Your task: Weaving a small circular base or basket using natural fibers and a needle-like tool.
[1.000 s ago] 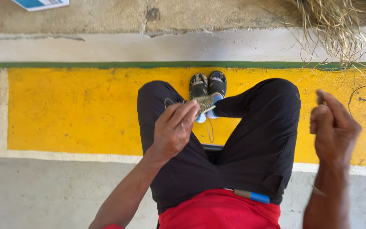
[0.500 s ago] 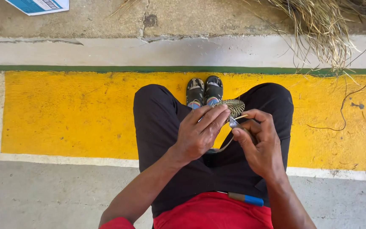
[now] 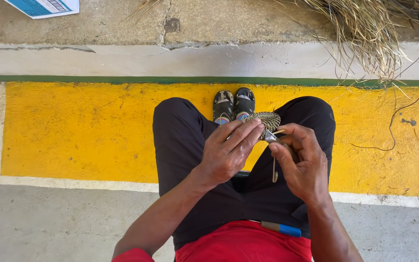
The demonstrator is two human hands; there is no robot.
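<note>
Left hand (image 3: 229, 153) grasping small woven coil (image 3: 263, 120) above the knees, right hand (image 3: 301, 162) pinching a metal tool (image 3: 270, 137) at its near edge, sandals (image 3: 233, 105) just beyond, dry grass pile (image 3: 364, 29) far right, open yellow floor (image 3: 73, 131) left

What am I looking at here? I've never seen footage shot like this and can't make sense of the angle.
A camera on the person's head looks straight down at their lap. They sit with knees apart in black trousers, sandalled feet on a yellow-painted floor. The left hand pinches a small woven coil; the right hand holds a thin metal tool against it, with a pale fibre strand hanging down. Dried grass lies piled at the top right, a blue-and-white paper at the top left.
</note>
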